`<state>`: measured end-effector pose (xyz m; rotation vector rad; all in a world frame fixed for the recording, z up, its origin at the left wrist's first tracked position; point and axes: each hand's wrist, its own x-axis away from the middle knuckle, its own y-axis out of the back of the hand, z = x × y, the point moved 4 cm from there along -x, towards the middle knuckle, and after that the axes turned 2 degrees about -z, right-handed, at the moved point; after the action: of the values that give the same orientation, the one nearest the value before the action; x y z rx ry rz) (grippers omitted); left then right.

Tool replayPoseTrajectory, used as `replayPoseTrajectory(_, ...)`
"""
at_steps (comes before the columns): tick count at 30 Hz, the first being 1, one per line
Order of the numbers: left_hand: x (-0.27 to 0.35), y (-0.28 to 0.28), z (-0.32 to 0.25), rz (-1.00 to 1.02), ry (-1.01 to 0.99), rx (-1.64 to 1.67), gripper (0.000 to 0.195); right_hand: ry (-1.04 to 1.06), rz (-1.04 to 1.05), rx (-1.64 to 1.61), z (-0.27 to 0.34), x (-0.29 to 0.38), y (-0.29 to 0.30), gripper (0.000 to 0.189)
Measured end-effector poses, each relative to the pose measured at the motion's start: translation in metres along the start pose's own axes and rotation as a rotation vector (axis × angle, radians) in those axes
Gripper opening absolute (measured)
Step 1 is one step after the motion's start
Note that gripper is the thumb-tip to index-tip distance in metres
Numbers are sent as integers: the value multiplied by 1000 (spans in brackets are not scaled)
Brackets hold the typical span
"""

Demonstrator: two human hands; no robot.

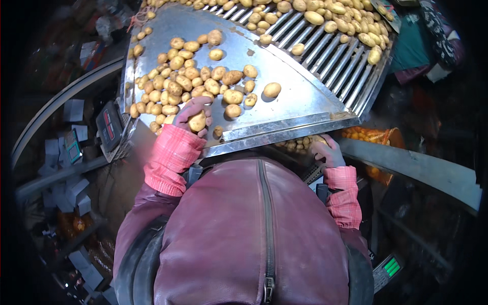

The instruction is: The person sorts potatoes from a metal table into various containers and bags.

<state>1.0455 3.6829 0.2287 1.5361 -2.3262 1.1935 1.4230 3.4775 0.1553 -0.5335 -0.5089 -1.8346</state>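
Observation:
My left hand (193,113), in a pink checked sleeve cuff, curls around a potato (197,121) at the near edge of a sloping sheet-metal tray (289,97). Many loose potatoes (183,82) lie on the tray just beyond that hand, and one larger potato (272,90) lies apart to the right. Beyond the tray, a slatted metal grate (329,57) bears a heap of potatoes. My right hand (328,151) is below the tray's right corner with its fingers bent around a potato (318,140), partly hidden. More potatoes (299,145) show under the tray's edge beside it.
An orange mesh sack (394,138) with potatoes stands right of my right hand. A long metal strip (411,162) runs past it. At the left are a scale-like device (109,126), a curved rail (61,97) and scattered pale boxes (78,190). A teal cloth (411,45) is at the upper right.

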Motion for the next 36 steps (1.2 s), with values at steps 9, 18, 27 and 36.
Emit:
replayPoseTrajectory(9,17,41,33,-415,-68,279,31,175,295,159,88,27,-47,24)
replayPoseTrajectory(18,28,31,29,-131,-116,151,28,919,179,1168,179,-94,-155,63)
replayPoseTrajectory(27,22,36,30,-21,-83,235,28,1026,282,1451,168,-129,-254,43)
replayPoseTrajectory(36,8,45,27,56,-15,402,29,1495,291,1066,231,-146,-371,22)
